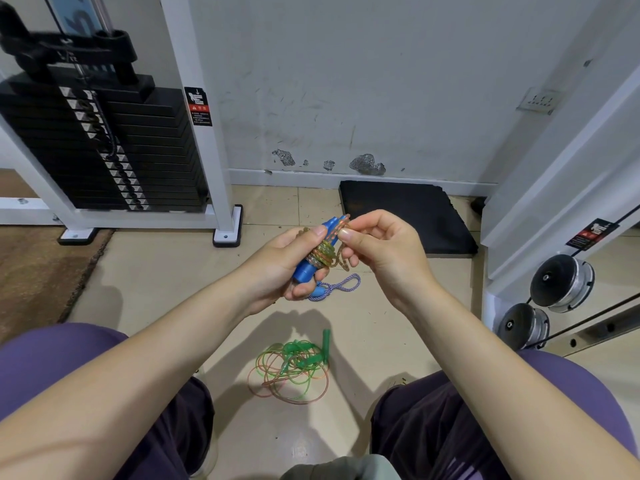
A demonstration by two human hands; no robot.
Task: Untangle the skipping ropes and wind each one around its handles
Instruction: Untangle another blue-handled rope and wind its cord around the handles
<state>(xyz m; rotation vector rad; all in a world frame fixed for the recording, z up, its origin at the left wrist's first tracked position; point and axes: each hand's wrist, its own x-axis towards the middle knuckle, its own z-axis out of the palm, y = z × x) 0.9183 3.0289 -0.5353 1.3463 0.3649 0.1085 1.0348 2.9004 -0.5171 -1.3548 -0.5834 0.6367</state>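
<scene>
My left hand (294, 261) grips a pair of blue handles (311, 261) held together, with a speckled yellow-brown rope (323, 254) coiled round their middle. My right hand (377, 244) pinches a loop of that rope near the handles' pointed tips. Below my left hand, on the floor, lies a blue-and-white twisted rope (341, 287) with a light blue handle partly hidden by my fingers. Nearer to me on the tiles sits a tangled green and orange rope (289, 372) with green handles (325, 344).
A black weight stack (104, 147) in a white frame stands at the left. A black foam mat (408, 216) lies against the wall. Dumbbells (561, 282) rest on a rack at the right. A brown carpet (45, 268) covers the floor at the left. My knees flank the tiled floor.
</scene>
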